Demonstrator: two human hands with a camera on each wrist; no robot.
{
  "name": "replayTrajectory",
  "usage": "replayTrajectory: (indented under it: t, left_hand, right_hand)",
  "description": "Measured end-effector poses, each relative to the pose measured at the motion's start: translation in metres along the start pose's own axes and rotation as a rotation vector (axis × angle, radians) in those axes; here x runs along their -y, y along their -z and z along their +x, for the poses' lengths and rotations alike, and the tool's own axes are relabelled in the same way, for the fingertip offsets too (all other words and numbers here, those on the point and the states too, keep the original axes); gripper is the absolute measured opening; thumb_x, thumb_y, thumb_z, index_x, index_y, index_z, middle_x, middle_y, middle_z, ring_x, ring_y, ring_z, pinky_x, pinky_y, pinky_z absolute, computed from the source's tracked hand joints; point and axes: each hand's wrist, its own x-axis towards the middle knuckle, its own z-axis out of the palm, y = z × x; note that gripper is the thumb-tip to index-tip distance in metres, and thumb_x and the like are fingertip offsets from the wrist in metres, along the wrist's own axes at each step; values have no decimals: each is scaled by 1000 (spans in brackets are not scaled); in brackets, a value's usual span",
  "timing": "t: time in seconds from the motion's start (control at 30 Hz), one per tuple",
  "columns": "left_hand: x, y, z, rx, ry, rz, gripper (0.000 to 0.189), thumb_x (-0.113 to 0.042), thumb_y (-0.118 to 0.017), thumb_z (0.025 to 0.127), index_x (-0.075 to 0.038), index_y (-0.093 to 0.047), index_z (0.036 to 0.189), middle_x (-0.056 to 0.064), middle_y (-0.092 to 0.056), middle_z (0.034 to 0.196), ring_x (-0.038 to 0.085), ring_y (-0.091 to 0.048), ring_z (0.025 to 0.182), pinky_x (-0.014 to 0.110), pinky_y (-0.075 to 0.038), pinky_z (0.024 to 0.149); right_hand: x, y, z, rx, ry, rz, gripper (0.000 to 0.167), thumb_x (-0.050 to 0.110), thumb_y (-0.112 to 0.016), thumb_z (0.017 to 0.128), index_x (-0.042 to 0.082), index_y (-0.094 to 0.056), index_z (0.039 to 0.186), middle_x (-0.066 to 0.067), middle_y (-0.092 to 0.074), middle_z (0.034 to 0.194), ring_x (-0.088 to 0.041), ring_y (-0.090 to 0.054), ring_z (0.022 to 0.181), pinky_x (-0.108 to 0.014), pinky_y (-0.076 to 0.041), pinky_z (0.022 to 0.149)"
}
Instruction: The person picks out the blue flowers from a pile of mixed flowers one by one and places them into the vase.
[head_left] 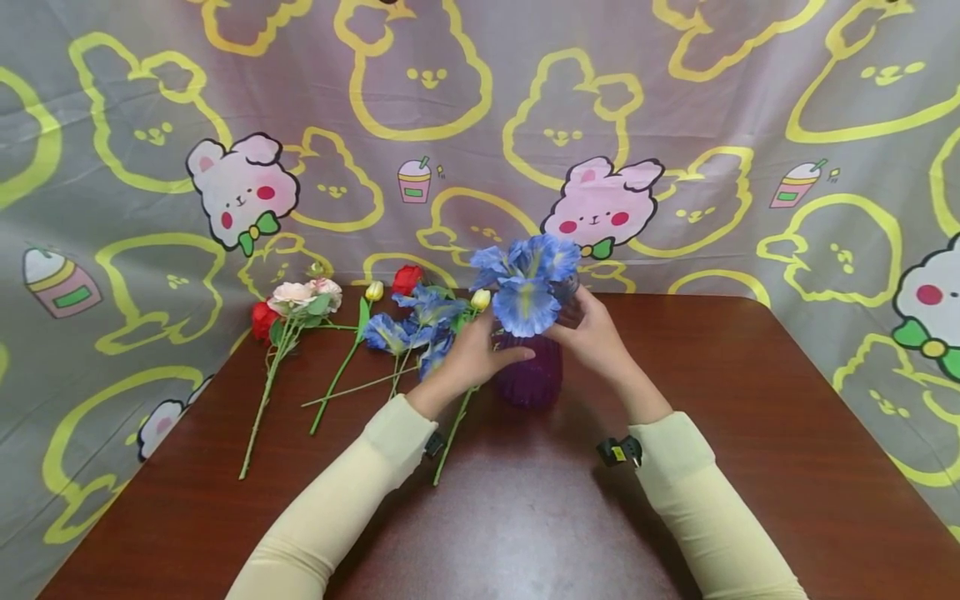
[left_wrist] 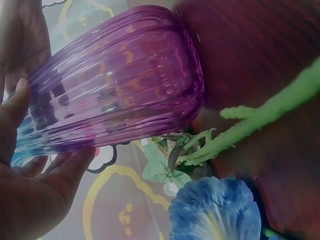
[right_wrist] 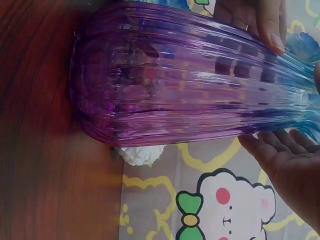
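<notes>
A ribbed glass vase [head_left: 529, 383], purple below and blue toward its neck, stands upright on the table. My left hand [head_left: 467, 357] grips its upper part from the left, thumb across the near side. From the right, my right hand [head_left: 597, 335] holds the vase near its neck. Blue artificial flowers [head_left: 527, 279] bloom over the vase mouth and hide its rim. Both wrist views show the vase [left_wrist: 125, 80] sideways, with fingers of both hands around its narrow end; stems inside cannot be made out clearly.
Left of the vase lie more blue flowers [head_left: 431, 308], a yellow tulip bud [head_left: 374, 291], another yellow bud [head_left: 481, 299], a red flower [head_left: 407, 279] and a pale pink flower stem [head_left: 264, 396]. A patterned curtain [head_left: 480, 108] hangs behind the brown table [head_left: 735, 492].
</notes>
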Motion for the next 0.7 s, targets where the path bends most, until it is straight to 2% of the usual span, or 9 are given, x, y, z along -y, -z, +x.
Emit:
replayTrajectory:
  t: [0.2, 0.47, 0.7]
  left_hand:
    - [1, -1, -1, -1, 2, -16, 81, -23, -81, 81, -5, -37, 146, 14, -50, 140, 26, -52, 123, 36, -47, 97]
    - [-1, -1, 0, 4, 8, -16, 80, -22, -81, 82, -6, -37, 147, 13, -49, 141, 25, -50, 126, 37, -44, 100]
    - [-1, -1, 1, 15, 11, -42, 79, -21, -81, 82, -6, -37, 146, 13, -49, 142, 25, -50, 125, 38, -47, 98]
  right_hand:
    - [1, -1, 0, 0, -11, -3, 63, -2, -67, 88, -5, -37, 143, -26, -47, 139, -39, -47, 128, -49, -39, 104]
    - [-7, 1, -1, 10, -3, -3, 63, 0, -67, 90, -1, -36, 145, -23, -48, 140, -37, -47, 128, -49, -39, 104]
    - [-4, 1, -3, 27, -1, -9, 63, 0, -65, 91, -3, -33, 146, -25, -46, 141, -40, -46, 129, -51, -39, 103]
